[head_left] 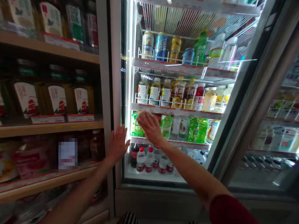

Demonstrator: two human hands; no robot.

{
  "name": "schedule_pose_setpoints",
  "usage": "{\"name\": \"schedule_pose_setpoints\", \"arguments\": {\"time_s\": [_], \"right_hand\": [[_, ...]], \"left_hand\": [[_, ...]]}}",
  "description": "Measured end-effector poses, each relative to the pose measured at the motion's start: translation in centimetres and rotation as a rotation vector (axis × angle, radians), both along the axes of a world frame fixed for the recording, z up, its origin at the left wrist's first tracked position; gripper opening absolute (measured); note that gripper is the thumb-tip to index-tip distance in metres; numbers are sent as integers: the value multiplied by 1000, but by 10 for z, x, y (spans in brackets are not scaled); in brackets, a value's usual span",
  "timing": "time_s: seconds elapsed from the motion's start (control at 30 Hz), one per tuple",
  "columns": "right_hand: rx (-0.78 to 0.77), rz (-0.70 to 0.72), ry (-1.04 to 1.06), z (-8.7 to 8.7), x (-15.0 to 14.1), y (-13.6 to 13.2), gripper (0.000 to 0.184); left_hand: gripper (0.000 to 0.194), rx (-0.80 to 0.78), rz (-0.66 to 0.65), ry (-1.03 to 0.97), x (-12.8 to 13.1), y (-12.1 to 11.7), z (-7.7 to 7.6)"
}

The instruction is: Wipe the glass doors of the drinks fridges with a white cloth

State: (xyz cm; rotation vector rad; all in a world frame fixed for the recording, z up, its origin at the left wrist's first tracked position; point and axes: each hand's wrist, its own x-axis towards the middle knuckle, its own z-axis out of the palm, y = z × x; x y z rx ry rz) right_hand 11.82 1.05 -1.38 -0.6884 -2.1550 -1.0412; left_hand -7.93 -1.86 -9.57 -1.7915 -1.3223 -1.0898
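My left hand (pixel 118 143) lies flat with its fingers spread against the left edge of the fridge's door frame (pixel 116 102). Beside it, my right hand (pixel 149 127) is raised in front of the lower-middle shelf. Its fingers are bunched together and blurred by motion; something pale seems to be under them, too smeared to name. Faint reflections show on the glass door (pixel 182 179) in front of the drinks. Behind my right hand stand green bottles (pixel 166 126) and a green-labelled drink (pixel 136 124), partly hidden by the hand.
Lit shelves hold several tea bottles (pixel 166 92) and cans (pixel 161 46). Red-capped water bottles (pixel 140 160) stand at the bottom. On the left, wooden shelves (pixel 52 128) carry large bottles (pixel 56 90). Another glass-fronted fridge section (pixel 277 133) is on the right.
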Motion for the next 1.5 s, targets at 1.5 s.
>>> {"name": "schedule_pose_setpoints", "arguments": {"time_s": [1.5], "right_hand": [[267, -220, 244, 116, 194, 5, 53]], "left_hand": [[60, 359, -173, 148, 97, 45, 178]]}}
